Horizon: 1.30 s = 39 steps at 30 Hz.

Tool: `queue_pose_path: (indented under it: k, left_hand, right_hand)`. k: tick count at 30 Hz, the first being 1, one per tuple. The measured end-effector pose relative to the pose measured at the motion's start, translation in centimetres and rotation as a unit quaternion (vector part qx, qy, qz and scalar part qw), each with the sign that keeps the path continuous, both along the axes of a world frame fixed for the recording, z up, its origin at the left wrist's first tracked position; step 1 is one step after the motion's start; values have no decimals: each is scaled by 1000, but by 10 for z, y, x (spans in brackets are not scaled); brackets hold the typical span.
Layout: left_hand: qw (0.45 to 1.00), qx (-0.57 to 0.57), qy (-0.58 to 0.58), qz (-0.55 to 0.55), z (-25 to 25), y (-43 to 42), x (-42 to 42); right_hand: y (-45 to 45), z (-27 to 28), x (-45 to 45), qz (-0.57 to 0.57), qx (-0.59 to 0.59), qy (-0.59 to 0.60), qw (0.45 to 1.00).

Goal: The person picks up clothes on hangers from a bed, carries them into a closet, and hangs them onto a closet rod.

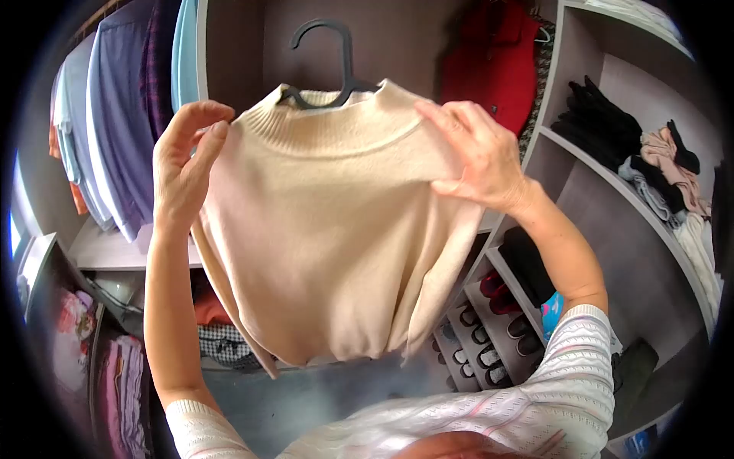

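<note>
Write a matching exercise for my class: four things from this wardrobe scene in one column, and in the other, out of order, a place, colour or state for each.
Column one
1. Sweater
2. Hanger
3. Red garment
4. Shoes

Column two
A. In rows, low down on the right side
B. Dark, with a curved hook at the top
C. Hanging behind, at the upper right
D. Cream-coloured, held up between the left hand and the right hand

Right pairs
1-D, 2-B, 3-C, 4-A
</note>
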<state>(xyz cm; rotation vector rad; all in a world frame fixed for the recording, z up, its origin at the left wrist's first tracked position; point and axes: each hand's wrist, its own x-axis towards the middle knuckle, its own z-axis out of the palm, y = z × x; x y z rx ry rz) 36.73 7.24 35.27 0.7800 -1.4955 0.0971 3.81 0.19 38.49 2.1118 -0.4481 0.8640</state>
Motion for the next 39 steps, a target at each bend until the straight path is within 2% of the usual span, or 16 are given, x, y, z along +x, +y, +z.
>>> queue_pose_path:
  k: [3,5,11,14,17,20,22,24,25,27,30,33,37,39]
  left_hand:
    - [977,-121,-4,176,-15,-7,0]
    - [983,-126,9,137,-28,-16,-3]
    - [992,2,27,121,-96,-80,-27]
    - [990,68,-7,126,-136,-121,-39]
    - [979,125,-40,154,-169,-153,-55]
    - [969,198,-44,143,-198,-185,-65]
    - [954,258,-55,146,-213,-201,-72]
    - [940,288,-84,164,-233,-215,-76]
    - [931,295,-113,183,-239,-218,-78]
    - [946,240,-102,191,-231,-212,-87]
    - [942,252,-95,199,-233,-209,-89]
    - [941,266,-64,199,-229,-207,-92]
    - [939,275,-37,203,-226,-209,-96]
    - [939,271,-71,199,-222,-208,-96]
  right_hand:
    - [-11,32,-24,-65,-40,-9,997]
    - [-16,65,-43,-125,-55,-23,990]
    - [-41,175,-85,-258,-78,-63,961]
    - [-55,206,-84,-350,-64,-90,930]
    - [-103,234,-104,-383,-117,-97,911]
    - [-130,248,-107,-442,-93,-132,883]
    - [-145,228,-95,-345,-260,-170,886]
    - [-172,229,-100,-307,-297,-194,883]
    - [-195,243,-106,-322,-252,-204,889]
    - [-229,261,-114,-385,-178,-195,884]
    - [-286,278,-125,-492,-94,-169,849]
    - [-325,274,-127,-470,-119,-178,856]
    - [-354,290,-138,-502,-125,-193,834]
    - [-364,299,-144,-502,-142,-199,830]
